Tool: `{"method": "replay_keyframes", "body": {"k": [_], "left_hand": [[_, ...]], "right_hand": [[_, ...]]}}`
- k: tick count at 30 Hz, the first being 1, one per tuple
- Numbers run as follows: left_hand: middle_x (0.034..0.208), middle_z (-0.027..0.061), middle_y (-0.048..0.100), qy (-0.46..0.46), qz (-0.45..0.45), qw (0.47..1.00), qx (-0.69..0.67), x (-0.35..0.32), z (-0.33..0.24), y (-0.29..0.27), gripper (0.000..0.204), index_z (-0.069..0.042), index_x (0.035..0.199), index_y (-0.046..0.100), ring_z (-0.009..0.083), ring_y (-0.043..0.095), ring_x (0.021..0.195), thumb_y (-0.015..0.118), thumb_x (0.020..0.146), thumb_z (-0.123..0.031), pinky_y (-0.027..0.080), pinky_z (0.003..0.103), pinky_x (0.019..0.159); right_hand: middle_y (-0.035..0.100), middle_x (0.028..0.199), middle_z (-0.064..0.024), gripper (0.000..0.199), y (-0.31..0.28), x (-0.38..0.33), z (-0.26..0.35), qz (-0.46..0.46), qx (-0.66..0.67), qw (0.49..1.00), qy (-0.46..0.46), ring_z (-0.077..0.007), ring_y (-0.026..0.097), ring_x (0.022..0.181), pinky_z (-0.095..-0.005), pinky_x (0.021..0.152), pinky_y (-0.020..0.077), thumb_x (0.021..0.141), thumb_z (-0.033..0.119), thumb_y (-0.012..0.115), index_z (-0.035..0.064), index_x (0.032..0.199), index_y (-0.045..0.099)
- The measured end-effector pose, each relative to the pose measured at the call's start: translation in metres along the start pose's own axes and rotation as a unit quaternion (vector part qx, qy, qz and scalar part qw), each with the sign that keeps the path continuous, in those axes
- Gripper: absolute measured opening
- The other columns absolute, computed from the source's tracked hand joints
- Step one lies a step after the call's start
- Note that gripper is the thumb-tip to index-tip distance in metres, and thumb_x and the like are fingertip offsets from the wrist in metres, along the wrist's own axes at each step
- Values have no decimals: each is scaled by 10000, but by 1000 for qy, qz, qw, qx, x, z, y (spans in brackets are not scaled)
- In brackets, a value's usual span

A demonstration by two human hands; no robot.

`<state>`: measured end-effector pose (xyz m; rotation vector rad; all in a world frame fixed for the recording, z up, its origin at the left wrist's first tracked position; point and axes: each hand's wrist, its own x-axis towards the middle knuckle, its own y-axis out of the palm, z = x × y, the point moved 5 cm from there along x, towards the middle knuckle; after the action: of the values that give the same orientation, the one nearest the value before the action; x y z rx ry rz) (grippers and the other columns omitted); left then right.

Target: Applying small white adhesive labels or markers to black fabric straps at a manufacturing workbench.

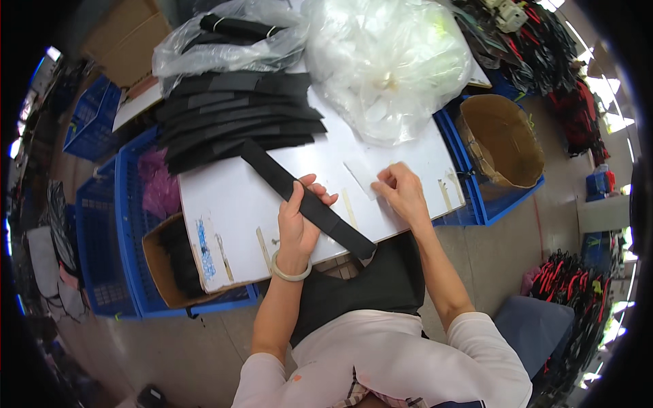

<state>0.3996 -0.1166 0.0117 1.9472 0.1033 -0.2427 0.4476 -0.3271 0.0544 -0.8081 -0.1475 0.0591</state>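
Note:
My left hand [299, 221] is closed on a long black fabric strip [289, 188], its thumb on top and its fingers beneath. The strip slants from the black stack down to the table's near edge, close to my lap. To its right, my right hand [403, 192] is pinched at the lower end of a thin, whitish, see-through strip [359, 178] over the white table [320, 160]. Behind my left hand lies a stack of flat black fabric pieces [238, 112], spread in overlapping layers.
A big clear plastic bag [388, 68] with white contents fills the table's far right. Another clear bag [272, 44] holds black pieces at the back. Blue crates [129, 231] stand left. Cardboard boxes [500, 139] sit in crates on both sides.

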Motion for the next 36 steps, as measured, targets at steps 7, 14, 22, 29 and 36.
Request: {"method": "replay_keyframes", "body": {"k": [7,14,22,29,36], "left_hand": [[962,139,644,82,49,995,2,-33,6,20,330,14,1151,544,287,670,882,461,1033,-283,506,476,966],[778,108,620,70,-60,975,202,-53,7,57,319,15,1021,581,249,663,785,482,1030,-289,561,415,826],[696,40,478,52,-104,983,142,-36,18,42,312,-21,928,523,175,512,657,475,1036,-310,478,343,707],[902,104,575,17,-60,998,24,-31,23,66,352,-36,1083,510,269,603,882,466,1026,-381,488,427,920],[608,3,388,78,-128,987,52,-35,9,22,365,-95,815,529,147,400,567,516,1006,-406,443,346,673]], "right_hand": [[663,860,-40,285,34,-50,68,200,299,932,53,-97,602,774,-262,687,478,806,142,780,-3,1007,639],[661,706,-9,133,19,-71,50,174,308,934,53,-66,572,620,-226,560,443,824,59,748,-25,870,655],[670,861,-149,206,20,-77,61,-67,172,962,-201,-305,670,751,-364,633,528,780,73,753,-8,935,645],[634,998,-107,435,7,-72,49,26,228,969,-96,-202,642,889,-316,785,524,710,72,828,-5,1071,598],[612,1108,-133,522,-59,-6,10,-199,126,964,-126,-240,573,1096,-354,953,447,735,200,830,-3,1147,582]]}}
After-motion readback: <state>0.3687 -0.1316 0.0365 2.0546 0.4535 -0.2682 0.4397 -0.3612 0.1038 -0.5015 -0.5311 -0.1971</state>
